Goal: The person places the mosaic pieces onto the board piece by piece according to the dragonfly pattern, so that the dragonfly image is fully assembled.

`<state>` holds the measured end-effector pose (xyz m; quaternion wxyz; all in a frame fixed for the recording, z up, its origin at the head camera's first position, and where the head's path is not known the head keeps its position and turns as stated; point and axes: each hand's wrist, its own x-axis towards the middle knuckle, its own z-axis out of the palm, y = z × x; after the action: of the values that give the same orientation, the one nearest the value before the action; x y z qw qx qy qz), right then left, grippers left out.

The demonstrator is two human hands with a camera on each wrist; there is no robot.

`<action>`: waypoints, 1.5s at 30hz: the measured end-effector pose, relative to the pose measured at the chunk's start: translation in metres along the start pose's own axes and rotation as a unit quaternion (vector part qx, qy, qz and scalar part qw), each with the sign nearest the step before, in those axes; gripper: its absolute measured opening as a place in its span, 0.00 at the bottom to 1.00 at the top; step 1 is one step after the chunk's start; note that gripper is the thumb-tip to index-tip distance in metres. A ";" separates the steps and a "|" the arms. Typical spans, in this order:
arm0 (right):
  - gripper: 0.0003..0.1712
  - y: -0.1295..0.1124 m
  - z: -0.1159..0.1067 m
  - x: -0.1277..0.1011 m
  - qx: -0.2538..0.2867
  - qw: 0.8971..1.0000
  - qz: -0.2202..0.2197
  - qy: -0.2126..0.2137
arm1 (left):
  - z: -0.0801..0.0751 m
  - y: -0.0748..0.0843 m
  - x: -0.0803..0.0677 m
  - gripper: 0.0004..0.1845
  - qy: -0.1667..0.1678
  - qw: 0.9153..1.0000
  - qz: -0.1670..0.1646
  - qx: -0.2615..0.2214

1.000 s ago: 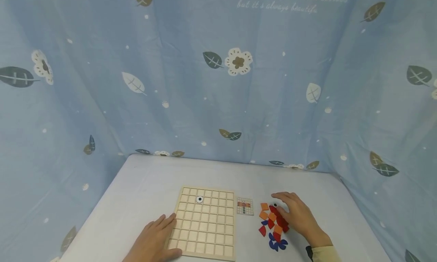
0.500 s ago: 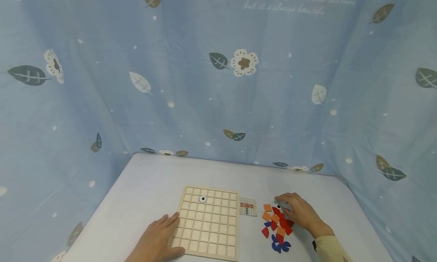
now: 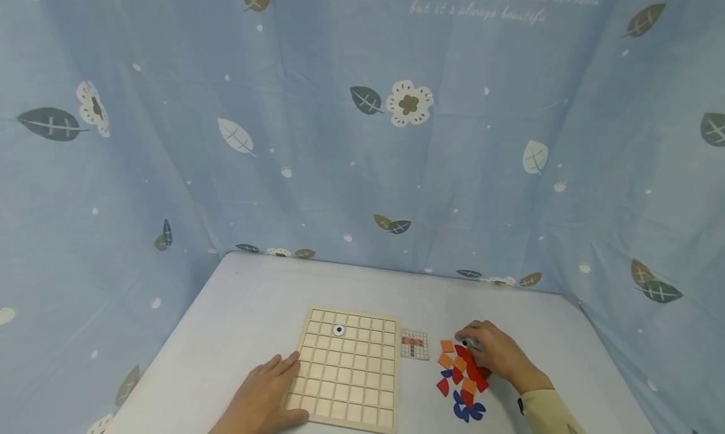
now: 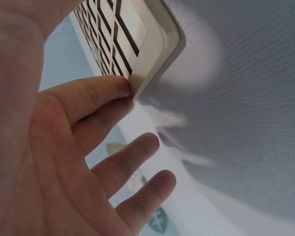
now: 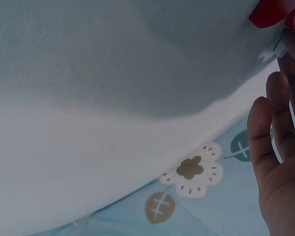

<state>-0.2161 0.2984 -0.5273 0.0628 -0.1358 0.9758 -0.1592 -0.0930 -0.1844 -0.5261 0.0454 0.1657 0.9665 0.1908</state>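
Observation:
A wooden grid board [image 3: 348, 375] lies on the table. A white round tile with a black dot, like an eye [image 3: 338, 329], sits in one of its upper cells. My left hand [image 3: 260, 393] rests along the board's left side; in the left wrist view its fairly straight index finger [image 4: 101, 91] meets the board's edge. At the right, my right hand [image 3: 501, 352] pinches a second eye tile [image 3: 466, 343] between thumb and fingers, above a heap of red pieces [image 3: 476, 371]. Only a white sliver of that tile [image 5: 281, 47] shows in the right wrist view.
A small pattern card [image 3: 415, 344] lies just right of the board. Orange squares [image 3: 445, 360], red quarter-circle pieces [image 3: 443, 387] and blue petal-shaped pieces [image 3: 461, 412] are scattered near the right hand. A blue patterned curtain [image 3: 317, 170] stands behind the white table [image 3: 266, 289].
The right hand's fingers and thumb have closed in on the eye tile by the red pieces. The left hand stays by the board. The head view has shifted slightly.

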 end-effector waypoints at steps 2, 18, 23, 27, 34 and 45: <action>0.16 0.000 0.000 0.000 -0.003 1.000 -0.001 0.004 | -0.001 -0.001 0.000 0.51 -0.003 1.000 -0.001 -0.004; 0.13 0.004 -0.006 0.000 -0.018 0.999 0.039 -0.002 | 0.003 -0.001 0.004 0.52 -0.018 1.000 -0.014 -0.021; 0.14 0.005 -0.010 0.000 -0.003 0.999 0.047 0.005 | 0.002 -0.001 0.004 0.53 -0.015 1.000 -0.014 -0.017; 0.15 0.000 -0.016 -0.001 0.007 0.999 0.039 0.037 | 0.001 -0.001 0.003 0.53 -0.010 1.000 -0.009 -0.010; 0.15 -0.018 -0.020 0.003 0.005 0.996 -0.011 0.090 | 0.002 -0.002 0.003 0.52 -0.005 1.000 -0.003 -0.005; 0.16 -0.059 -0.018 0.016 0.018 0.988 -0.079 0.129 | 0.002 -0.003 0.003 0.52 -0.003 1.000 0.003 0.002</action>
<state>-0.2199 0.2450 -0.4919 -0.0738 -0.1899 0.9589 -0.1977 -0.0964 -0.1856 -0.5298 0.0470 0.1693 0.9662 0.1889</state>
